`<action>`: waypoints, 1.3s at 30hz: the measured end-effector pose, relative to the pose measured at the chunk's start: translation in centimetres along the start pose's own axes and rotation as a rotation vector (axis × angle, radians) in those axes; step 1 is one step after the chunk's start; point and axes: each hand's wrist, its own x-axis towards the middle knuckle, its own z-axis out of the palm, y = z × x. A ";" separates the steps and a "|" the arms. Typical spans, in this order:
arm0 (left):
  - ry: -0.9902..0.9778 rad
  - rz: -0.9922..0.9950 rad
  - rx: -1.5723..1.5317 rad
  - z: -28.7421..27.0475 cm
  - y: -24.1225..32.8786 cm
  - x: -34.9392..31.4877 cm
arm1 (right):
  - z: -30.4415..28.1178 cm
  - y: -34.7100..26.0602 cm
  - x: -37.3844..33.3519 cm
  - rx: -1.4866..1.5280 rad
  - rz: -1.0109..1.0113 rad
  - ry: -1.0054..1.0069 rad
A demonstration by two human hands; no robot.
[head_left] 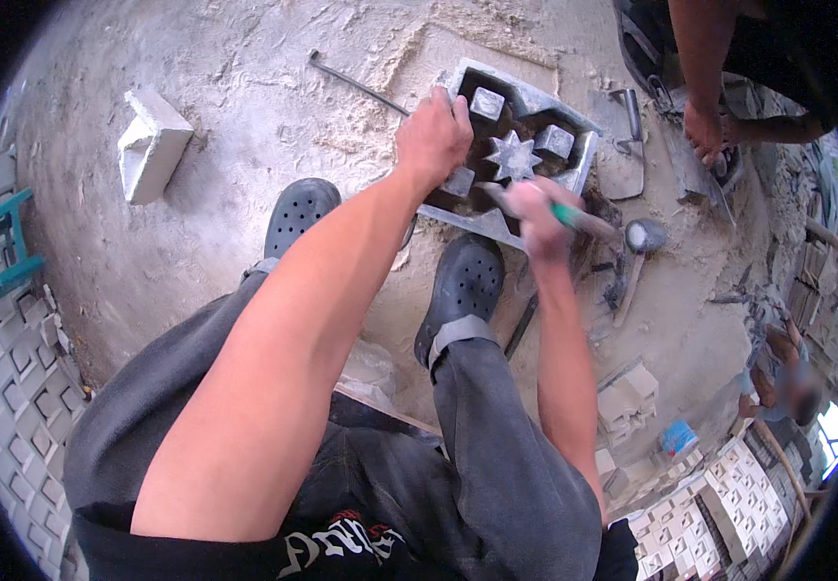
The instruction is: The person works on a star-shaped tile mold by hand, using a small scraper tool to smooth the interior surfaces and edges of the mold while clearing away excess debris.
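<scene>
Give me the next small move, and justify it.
Probably draw the green-handled tool gently alongside the star-shaped block: the right hand grips it, its tip over the metal mold near that block, while the left hand is at the mold's edge.

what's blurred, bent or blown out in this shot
Head view, centre: motion blur smears the right hand and its green-banded tool, while the left hand and grey star-shaped piece look sharper; head view, left rim: fisheye distortion bends the rows of grey blocks; head view, lower right: a bright opening is washed nearly white.
</scene>
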 end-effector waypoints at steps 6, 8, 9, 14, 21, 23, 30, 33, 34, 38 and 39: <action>0.000 -0.051 0.050 -0.4 -1.4 0.1 | 0.9 -4.7 1.7 -0.147 0.006 -0.209; -0.001 -0.034 0.046 -0.5 -0.9 0.4 | 0.5 -2.7 1.8 -0.110 0.069 -0.214; -0.010 -0.026 0.043 -0.2 -0.8 0.2 | 0.2 -1.0 1.5 -0.094 0.108 -0.211; -0.002 -0.019 0.041 0.2 -1.4 -0.1 | 1.0 -2.1 3.0 -0.071 0.159 -0.295; -0.021 -0.007 0.044 0.4 -0.2 0.4 | 1.1 1.5 3.1 0.006 0.331 -0.408; -0.008 -0.029 0.059 0.2 -1.0 0.2 | 2.5 0.1 3.9 0.011 0.250 -0.391; 0.009 -0.006 0.025 0.2 -0.1 -0.1 | 1.6 -1.1 1.5 0.134 0.145 0.006; 0.030 -0.020 0.030 -0.3 -1.5 0.1 | 2.4 -4.6 0.4 0.150 0.102 -0.046; 0.034 -0.022 0.030 -0.3 -1.4 0.1 | 2.3 -4.7 0.0 0.196 0.039 -0.059; 0.008 0.020 0.002 0.4 0.4 0.0 | 2.0 -0.5 0.6 -0.176 0.076 -0.074; 0.009 0.018 -0.004 0.5 0.4 0.3 | 1.9 -1.2 1.2 -0.145 0.064 -0.101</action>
